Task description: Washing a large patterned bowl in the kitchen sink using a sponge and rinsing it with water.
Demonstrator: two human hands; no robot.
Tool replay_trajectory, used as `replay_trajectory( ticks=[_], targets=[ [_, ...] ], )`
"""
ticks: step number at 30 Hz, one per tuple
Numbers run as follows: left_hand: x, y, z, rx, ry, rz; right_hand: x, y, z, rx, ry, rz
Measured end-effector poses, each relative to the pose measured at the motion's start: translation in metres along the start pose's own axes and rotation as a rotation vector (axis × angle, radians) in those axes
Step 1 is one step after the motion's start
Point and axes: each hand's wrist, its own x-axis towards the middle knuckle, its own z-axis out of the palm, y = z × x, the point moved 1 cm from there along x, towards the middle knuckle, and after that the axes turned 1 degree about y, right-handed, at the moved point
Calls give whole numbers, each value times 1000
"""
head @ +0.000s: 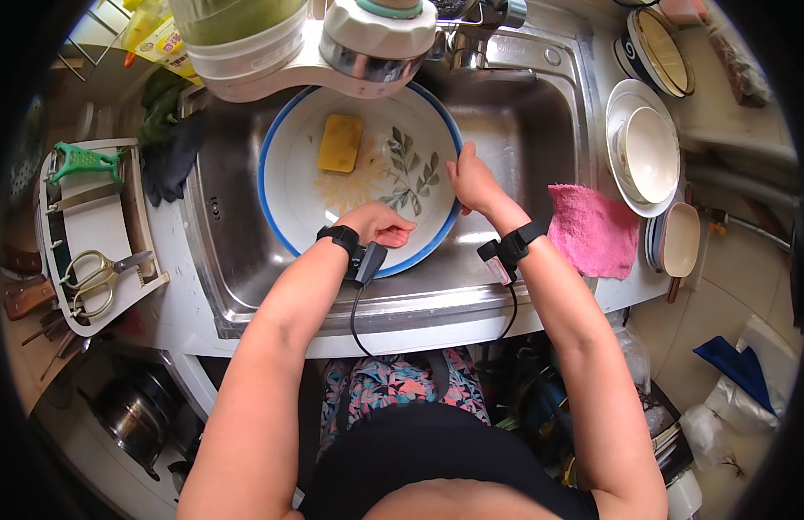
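A large white basin with a blue rim and a printed flower-and-leaf pattern sits in the stainless steel sink. My right hand grips the basin's right rim. Over the inside of the basin, close to its near side, my left hand is curled with its fingers together, and nothing shows in it. A yellow sponge lies in the far left part of the basin, apart from both hands. Each wrist wears a black strap with a small cabled device.
A white water filter overhangs the basin's far edge, beside the metal faucet. To the right are a pink cloth and a white bowl on a plate. At left, scissors hang on a rack near dark gloves.
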Motion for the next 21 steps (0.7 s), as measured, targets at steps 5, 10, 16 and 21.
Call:
replay_trajectory(
  ticks=[5, 10, 16, 21],
  targets=[
    [11, 16, 0, -62, -1, 70, 2, -8, 9, 13, 17, -29],
    [9, 14, 8, -30, -17, 16, 3, 0, 8, 4, 38, -28],
    [15, 18, 10, -75, -28, 47, 3, 0, 6, -2, 44, -12],
    [16, 20, 8, -143, -61, 69, 3, -4, 8, -17, 45, -18]
  ],
)
